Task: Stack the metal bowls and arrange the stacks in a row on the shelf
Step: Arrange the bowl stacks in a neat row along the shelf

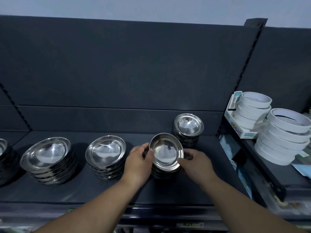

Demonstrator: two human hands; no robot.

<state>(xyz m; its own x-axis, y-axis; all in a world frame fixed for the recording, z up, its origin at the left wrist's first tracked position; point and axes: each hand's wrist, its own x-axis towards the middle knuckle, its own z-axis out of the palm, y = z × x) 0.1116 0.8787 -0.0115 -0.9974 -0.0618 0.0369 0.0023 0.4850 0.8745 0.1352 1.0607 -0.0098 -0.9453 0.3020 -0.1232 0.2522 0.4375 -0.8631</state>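
Observation:
Several stacks of shiny metal bowls stand on the dark shelf. Between my hands is a small stack; its top bowl tilts towards me. My left hand grips its left rim, thumb on the edge. My right hand grips the right side, fingers curled round the rim. Behind it to the right stands another small stack. To the left are a medium stack and a larger stack. A further stack is cut off by the left edge.
A neighbouring shelf on the right carries two piles of white tape rolls and a white box. An upright slotted post divides the two shelves. The dark back panel rises behind the bowls.

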